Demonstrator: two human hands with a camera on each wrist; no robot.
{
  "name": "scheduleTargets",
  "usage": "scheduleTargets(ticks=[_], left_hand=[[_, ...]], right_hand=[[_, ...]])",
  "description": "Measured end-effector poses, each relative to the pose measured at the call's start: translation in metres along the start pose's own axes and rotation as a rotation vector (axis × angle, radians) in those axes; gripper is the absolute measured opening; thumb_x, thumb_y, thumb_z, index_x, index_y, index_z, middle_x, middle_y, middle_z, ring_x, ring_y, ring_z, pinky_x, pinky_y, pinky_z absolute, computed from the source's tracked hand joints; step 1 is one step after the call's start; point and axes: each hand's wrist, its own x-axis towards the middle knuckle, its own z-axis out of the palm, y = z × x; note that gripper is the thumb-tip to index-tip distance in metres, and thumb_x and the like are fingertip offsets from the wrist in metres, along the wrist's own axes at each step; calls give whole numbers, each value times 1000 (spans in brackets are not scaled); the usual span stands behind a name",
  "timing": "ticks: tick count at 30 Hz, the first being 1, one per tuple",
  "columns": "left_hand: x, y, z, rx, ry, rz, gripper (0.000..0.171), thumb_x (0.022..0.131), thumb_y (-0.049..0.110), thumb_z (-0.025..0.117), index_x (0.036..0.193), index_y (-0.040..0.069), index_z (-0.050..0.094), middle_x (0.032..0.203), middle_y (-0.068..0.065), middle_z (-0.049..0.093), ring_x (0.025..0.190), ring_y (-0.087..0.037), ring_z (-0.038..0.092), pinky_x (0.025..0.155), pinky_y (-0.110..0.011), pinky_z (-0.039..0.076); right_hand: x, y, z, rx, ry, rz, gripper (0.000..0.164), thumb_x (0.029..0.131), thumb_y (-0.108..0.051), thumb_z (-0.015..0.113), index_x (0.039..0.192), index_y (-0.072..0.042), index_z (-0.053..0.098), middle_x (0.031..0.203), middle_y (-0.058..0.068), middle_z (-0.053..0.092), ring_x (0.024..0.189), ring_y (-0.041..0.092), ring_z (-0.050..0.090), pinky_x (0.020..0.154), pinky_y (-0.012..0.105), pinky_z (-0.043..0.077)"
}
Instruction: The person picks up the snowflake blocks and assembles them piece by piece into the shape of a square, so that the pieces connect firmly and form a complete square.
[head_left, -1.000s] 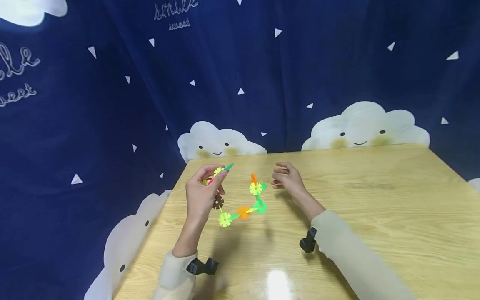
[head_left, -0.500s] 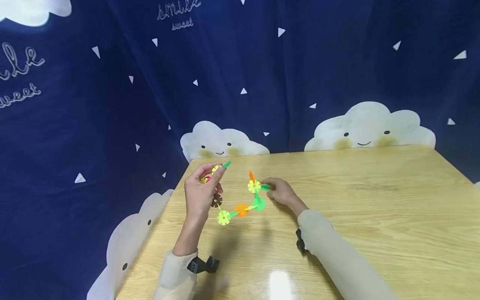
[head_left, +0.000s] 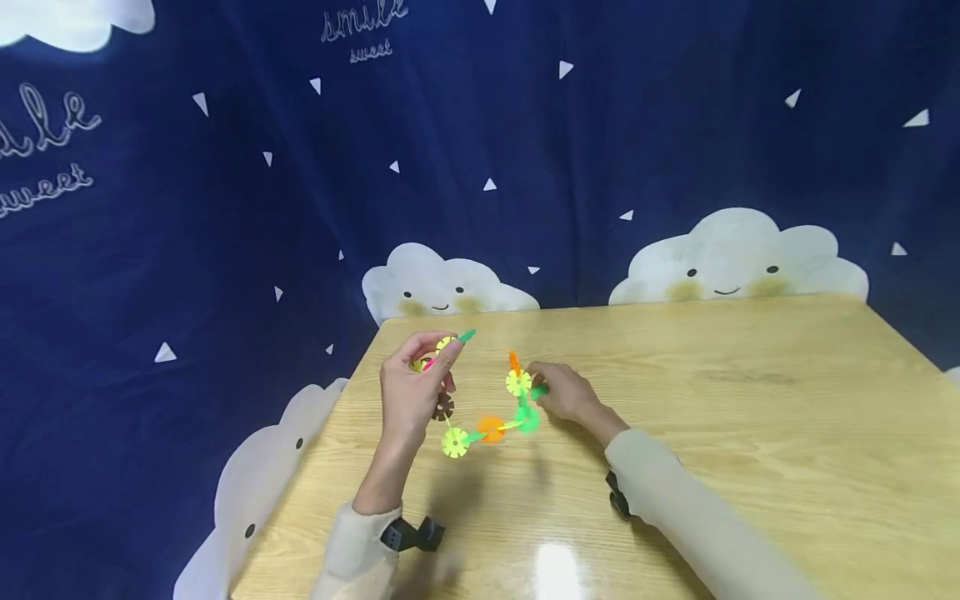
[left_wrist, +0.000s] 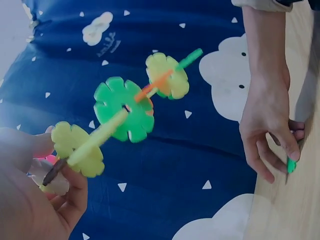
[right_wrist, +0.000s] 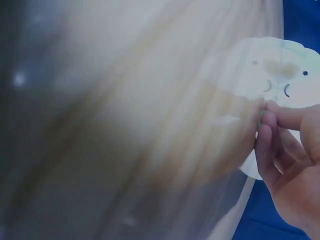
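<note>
My left hand (head_left: pixel 411 390) holds up a chain of interlocking plastic snowflake discs between thumb and fingers. Yellow, brown, orange and green discs hang in a curve from it, with a yellow disc (head_left: pixel 454 442) lowest. Up close in the left wrist view come a green disc (left_wrist: pixel 115 112), then an orange one (left_wrist: pixel 154 86) seen edge-on. Right of the chain, my right hand (head_left: pixel 566 392) pinches a green snowflake disc (head_left: pixel 539 391) beside the chain's upper yellow disc (head_left: pixel 518 382). Fingers mostly hide that green disc in the right wrist view.
Both hands are over a light wooden table (head_left: pixel 712 400). A dark blue curtain (head_left: pixel 480 125) with white clouds and triangles hangs behind it and along its left side. A small black camera sits on each wrist.
My right hand has moved left and down from beside the chain and has taken the green disc between thumb and fingers. The left hand still holds the chain in nearly the same place.
</note>
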Motion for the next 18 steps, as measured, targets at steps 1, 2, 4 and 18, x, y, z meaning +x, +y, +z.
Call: scheduleTargets(ticks=[1, 2, 4, 18], left_hand=[[0, 0, 2, -3, -14, -4, 28, 90, 33, 83, 108, 13, 77, 70, -7, 65, 35, -14, 52, 33, -22, 41], [-1, -1, 3, -8, -26, -8, 28, 90, 34, 83, 108, 14, 77, 67, -8, 64, 34, -15, 52, 33, -22, 41], [-1, -1, 6, -16, -41, -14, 27, 90, 33, 83, 108, 14, 76, 64, -10, 63, 34, -15, 51, 32, -22, 40], [-5, -2, 25, -44, -102, -47, 24, 92, 29, 82, 108, 12, 76, 74, -15, 68, 36, -14, 54, 33, -22, 41]], right_hand=[[-4, 3, -3, 7, -7, -6, 52, 87, 3, 77, 136, -6, 63, 118, 12, 73, 110, 30, 69, 90, 47, 58], [-8, 6, -6, 30, -22, -12, 51, 87, 4, 76, 135, -4, 63, 117, 13, 73, 104, 29, 71, 86, 45, 59], [-16, 12, -14, 104, -56, -4, 49, 87, 4, 75, 133, -3, 63, 116, 16, 71, 88, 25, 72, 74, 40, 60], [-67, 47, -63, 381, -144, 75, 14, 101, 4, 59, 98, 5, 72, 89, 17, 73, 60, 23, 66, 55, 33, 60]])
